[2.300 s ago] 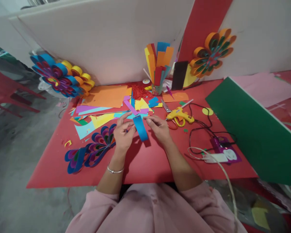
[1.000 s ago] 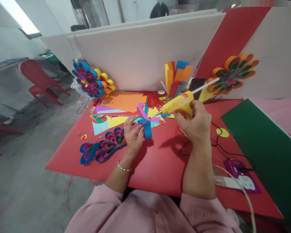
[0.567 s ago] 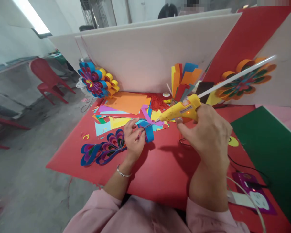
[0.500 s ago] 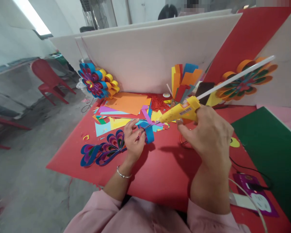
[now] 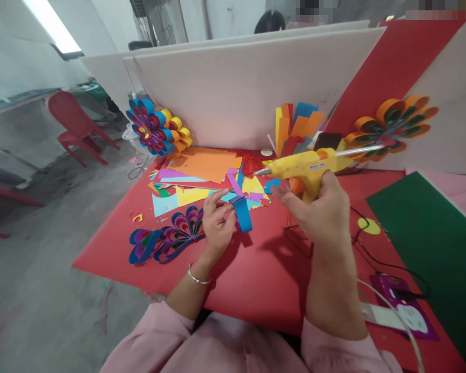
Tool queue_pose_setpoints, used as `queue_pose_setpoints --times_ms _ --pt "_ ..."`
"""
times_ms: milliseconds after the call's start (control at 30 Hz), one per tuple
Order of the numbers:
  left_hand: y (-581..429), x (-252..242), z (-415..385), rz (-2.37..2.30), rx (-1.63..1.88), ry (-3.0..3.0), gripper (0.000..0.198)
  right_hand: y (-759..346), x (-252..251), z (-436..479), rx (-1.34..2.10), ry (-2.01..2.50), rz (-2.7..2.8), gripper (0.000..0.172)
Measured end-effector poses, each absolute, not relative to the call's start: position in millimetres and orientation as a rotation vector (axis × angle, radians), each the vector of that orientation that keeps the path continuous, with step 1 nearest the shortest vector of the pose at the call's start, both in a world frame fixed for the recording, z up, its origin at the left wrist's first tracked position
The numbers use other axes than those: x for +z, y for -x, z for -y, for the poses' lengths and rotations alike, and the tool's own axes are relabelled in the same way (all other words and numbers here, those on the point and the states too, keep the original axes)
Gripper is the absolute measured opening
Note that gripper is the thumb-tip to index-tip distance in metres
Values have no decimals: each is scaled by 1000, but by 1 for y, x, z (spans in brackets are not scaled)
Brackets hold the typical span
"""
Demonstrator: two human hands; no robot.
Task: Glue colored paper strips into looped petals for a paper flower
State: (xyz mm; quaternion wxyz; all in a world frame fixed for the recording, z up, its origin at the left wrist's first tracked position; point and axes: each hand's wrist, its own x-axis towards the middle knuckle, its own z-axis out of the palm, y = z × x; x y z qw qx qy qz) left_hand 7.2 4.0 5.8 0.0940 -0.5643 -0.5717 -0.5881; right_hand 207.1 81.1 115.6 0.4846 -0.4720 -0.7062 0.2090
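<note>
Soft even daylight, bright window glare upper left, mild shadows, edges stretched (wide lens), slightly blurred

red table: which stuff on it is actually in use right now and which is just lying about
In use:
- blue paper strip, pinched in the left hand
- yellow glue gun, gripped by the right hand

Lying about:
- half-made paper flower
- loose coloured sheets
- cup of paper strips
- green board
</note>
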Motion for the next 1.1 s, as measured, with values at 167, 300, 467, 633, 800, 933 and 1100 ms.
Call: queue_pose_setpoints --times_ms 167,300,467,633,800,933,1100 --pt "-9 7 -4 1750 -1780 1624 12 -193 112 -83 1050 973 1716 56" --pt "-8 8 -4 1705 -1810 1623 11 -176 108 -80 1154 979 1754 46" --pt "-6 6 -4 1719 -1813 1644 9 -165 104 -78 1181 983 1818 34" --pt "-7 6 -3 1739 -1801 1640 15 -166 99 -83 1215 934 1811 36" --pt "-8 6 -4 1737 -1821 1644 17 -166 96 -85 1216 916 1818 35" --pt "-8 6 -4 1746 -1801 1664 18 -166 97 -84 1215 908 1818 35" --pt "-7 5 -4 1712 -1827 1678 15 -165 96 -85 1231 893 1808 35"
